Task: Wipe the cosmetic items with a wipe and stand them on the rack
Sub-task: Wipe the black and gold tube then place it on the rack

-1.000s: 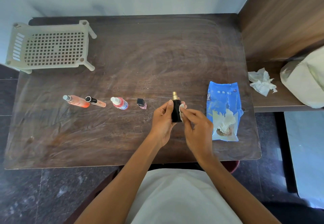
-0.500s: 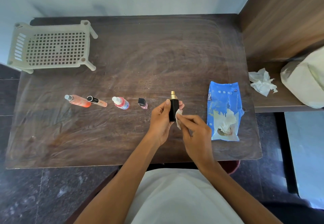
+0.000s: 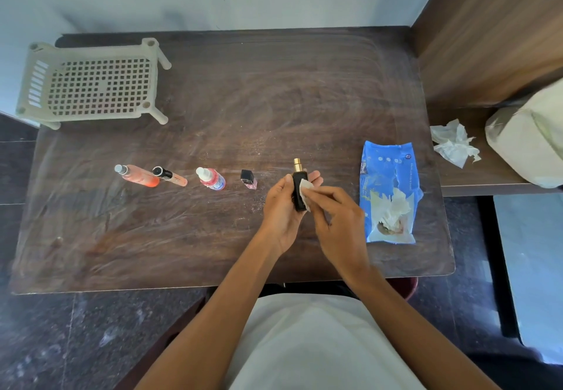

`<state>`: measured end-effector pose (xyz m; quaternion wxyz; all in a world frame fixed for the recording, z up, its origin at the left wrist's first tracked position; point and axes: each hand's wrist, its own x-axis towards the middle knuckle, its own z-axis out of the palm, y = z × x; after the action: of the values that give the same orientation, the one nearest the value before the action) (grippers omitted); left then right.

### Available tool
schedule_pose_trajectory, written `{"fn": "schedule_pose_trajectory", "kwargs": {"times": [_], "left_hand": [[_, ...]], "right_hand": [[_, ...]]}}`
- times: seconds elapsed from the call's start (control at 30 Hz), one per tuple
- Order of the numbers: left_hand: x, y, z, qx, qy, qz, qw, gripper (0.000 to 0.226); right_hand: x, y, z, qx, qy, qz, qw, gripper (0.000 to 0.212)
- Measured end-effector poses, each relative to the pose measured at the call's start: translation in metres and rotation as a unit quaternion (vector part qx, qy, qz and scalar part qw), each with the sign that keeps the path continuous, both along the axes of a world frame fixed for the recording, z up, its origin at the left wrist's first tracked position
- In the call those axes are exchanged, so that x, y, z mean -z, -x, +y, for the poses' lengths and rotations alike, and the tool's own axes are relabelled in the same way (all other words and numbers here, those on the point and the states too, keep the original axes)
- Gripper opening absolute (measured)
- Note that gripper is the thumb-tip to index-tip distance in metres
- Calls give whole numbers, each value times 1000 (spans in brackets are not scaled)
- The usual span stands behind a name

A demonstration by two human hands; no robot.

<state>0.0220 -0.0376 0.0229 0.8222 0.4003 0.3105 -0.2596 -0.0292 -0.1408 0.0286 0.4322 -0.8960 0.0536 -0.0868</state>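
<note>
- L hand (image 3: pixel 281 206) wrapped round black spray bottle (image 3: pixel 296 185), gold nozzle up, held just above table (image 3: pixel 243 100), centre frame.
- R hand (image 3: pixel 338 222) pinches white wipe (image 3: pixel 305 189), pressed vs bottle's right side; hands close together.
- Rack (image 3: pixel 91 84) upper left, lying tipped on its side, legs pointing right.
- Row left of hands, all lying on the table: orange bottle (image 3: pixel 138 176), black-capped tube (image 3: pixel 170 175), white-capped bottle (image 3: pixel 211 178), small polish bottle (image 3: pixel 248 178).
- Blue wipes pack (image 3: pixel 387 176) right of hands, torn open.
- Crumpled tissue (image 3: pixel 454 144) on side ledge, far right.
</note>
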Motion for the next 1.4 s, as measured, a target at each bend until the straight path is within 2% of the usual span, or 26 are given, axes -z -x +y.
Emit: {"fn": "schedule_pose_trajectory", "kwargs": {"times": [0.13, 0.2, 0.3, 0.47, 0.57, 0.7, 0.87, 1.1, 1.27, 1.4], "left_hand": [[-1, 7, 3, -15, 29, -4, 999, 44], [0, 10, 3, -17, 25, -14, 999, 31], [3, 13, 2, -20, 17, -24, 999, 27], [0, 17, 3, 5, 25, -28, 999, 28], [2, 15, 5, 4, 41, -29, 999, 35], [3, 6, 8, -8, 54, -23, 998, 43], [4, 7, 8, 26, 47, -13, 998, 46], [3, 13, 5, 48, 49, 1, 998, 37], [2, 10, 7, 27, 71, 11, 997, 48], [6, 17, 9, 34, 71, 13, 997, 46]], "right_hand": [[-3, 4, -1, 7, -32, 14, 999, 22], [-7, 5, -1, 30, -71, 52, 996, 20], [-11, 8, 2, 66, -129, 120, 982, 20], [-11, -5, 0, 81, -134, 152, 976, 20], [-13, -17, 2, 71, -114, 141, 981, 20], [-18, -3, 9, 38, -59, 74, 995, 19], [-13, 9, 9, 17, 17, 30, 999, 24], [-11, -26, 3, 31, 16, 53, 998, 22], [-13, 1, 5, -9, 23, 9, 1000, 23], [-10, 18, 6, -30, 19, 13, 999, 25]]}}
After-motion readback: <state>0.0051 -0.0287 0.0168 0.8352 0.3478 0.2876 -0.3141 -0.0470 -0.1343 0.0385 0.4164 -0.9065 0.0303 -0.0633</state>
